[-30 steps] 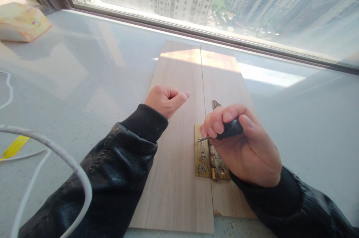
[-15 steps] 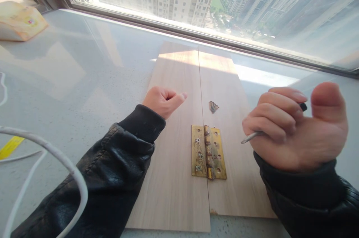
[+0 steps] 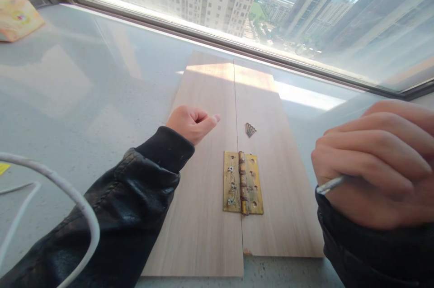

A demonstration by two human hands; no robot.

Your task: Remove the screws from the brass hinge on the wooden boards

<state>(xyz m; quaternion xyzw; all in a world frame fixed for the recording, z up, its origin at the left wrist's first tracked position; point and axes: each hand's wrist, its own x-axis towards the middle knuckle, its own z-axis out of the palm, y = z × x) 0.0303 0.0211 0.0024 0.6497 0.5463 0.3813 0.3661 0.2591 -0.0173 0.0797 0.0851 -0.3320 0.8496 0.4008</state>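
Note:
A brass hinge (image 3: 250,188) lies open across the seam of two pale wooden boards (image 3: 206,233). Its left leaf has screws in several holes; the top hole there looks bare, and the right leaf's holes show no screws. A small fan of screws (image 3: 250,130) rests on the right board above the hinge. My left hand (image 3: 191,121) is a loose fist on the left board, with nothing visible in it. Held up at the right, my right hand (image 3: 376,166) is closed around a screwdriver (image 3: 330,185); its metal shaft pokes out below the fingers, while its handle is hidden.
A white cable (image 3: 81,200) loops over the left sleeve in the foreground. On the speckled sill (image 3: 129,102) stands a yellow-orange pack (image 3: 20,16) at the far left. The window frame (image 3: 217,46) runs behind the boards, with tall buildings outside.
My right hand, with the screwdriver, has moved right and turned so its thumb is no longer plainly seen. The view has shifted slightly; my left hand and the hinge keep their places on the boards.

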